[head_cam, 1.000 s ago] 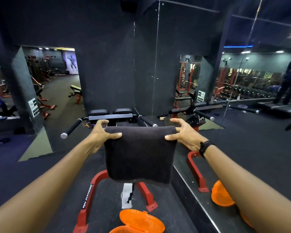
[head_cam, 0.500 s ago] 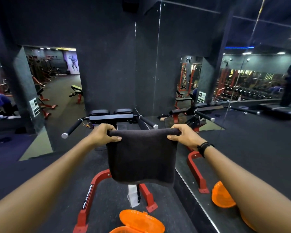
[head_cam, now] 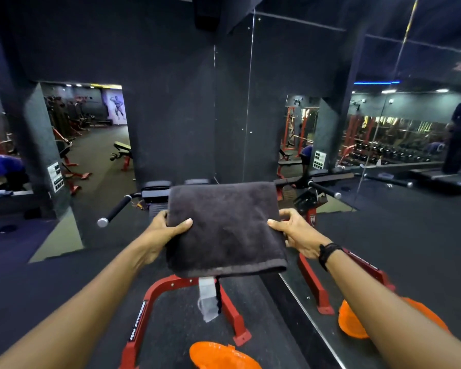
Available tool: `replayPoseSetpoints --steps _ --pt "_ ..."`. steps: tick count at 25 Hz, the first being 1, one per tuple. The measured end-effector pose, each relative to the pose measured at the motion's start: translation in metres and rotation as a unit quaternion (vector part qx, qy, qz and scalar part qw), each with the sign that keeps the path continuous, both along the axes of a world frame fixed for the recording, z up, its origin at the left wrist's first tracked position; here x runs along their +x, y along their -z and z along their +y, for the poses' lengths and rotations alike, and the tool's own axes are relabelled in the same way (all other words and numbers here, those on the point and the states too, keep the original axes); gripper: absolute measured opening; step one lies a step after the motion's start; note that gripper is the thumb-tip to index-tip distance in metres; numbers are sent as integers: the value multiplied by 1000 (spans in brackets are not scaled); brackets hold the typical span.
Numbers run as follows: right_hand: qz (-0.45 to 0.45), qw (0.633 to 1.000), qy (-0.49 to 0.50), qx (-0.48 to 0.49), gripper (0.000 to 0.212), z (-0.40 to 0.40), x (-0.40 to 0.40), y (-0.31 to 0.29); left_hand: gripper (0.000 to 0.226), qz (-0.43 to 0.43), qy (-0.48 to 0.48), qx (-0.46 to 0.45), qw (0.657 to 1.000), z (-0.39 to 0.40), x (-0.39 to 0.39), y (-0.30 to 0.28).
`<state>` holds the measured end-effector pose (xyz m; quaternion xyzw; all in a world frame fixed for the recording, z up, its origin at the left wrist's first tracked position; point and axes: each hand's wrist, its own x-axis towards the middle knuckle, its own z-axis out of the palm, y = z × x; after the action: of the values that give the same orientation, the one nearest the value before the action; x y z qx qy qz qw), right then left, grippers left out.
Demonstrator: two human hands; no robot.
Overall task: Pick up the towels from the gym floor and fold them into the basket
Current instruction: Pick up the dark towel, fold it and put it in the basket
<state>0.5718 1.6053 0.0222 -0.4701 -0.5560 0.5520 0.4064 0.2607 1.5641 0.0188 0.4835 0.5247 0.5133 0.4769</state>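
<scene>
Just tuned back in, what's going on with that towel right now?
A person holds a folded dark towel out in front, level in the air, left hand gripping its left edge and right hand its right edge, thumbs on top. It hangs above a red-framed gym machine beside a wall mirror. The orange basket sits on the floor below, so the towel isn't in it yet.

towel (head_cam: 225, 230) held between left hand (head_cam: 161, 233) and right hand (head_cam: 297, 235), above the bench frame (head_cam: 155, 296). basket (head_cam: 224, 355) below towel, nearer the camera. mirror wall (head_cam: 383, 209) right of towel.
</scene>
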Motion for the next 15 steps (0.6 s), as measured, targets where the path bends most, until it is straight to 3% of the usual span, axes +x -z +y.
replayPoseSetpoints --steps 3,5,6,8,10,11,12,14,15 --pt "38 998 -46 2 64 2 6 5 92 -26 0 -1 1000 -1 -2 4" --pt "-4 997 -80 21 81 2 9 2 112 47 30 4 998 1 -9 5" --pt "-76 993 -80 48 86 3 9 4 111 128 26 16 991 2 -12 7" --pt "-265 951 -79 138 72 5 6 10 81 310 11 62 949 5 -16 8" --pt "-355 905 -12 232 32 12 8 11 51 435 -25 103 894 7 -23 6" --pt "-334 909 20 249 20 14 13 9 44 465 -42 108 878 7 -28 5" --pt "-280 930 44 235 22 12 17 5 42 474 -41 107 873 7 -33 3" --pt "-133 984 -10 118 14 2 15 5 33 441 13 94 892 4 -36 -3" --pt "-107 991 -63 55 9 -5 8 14 28 436 46 86 895 2 -29 -7"
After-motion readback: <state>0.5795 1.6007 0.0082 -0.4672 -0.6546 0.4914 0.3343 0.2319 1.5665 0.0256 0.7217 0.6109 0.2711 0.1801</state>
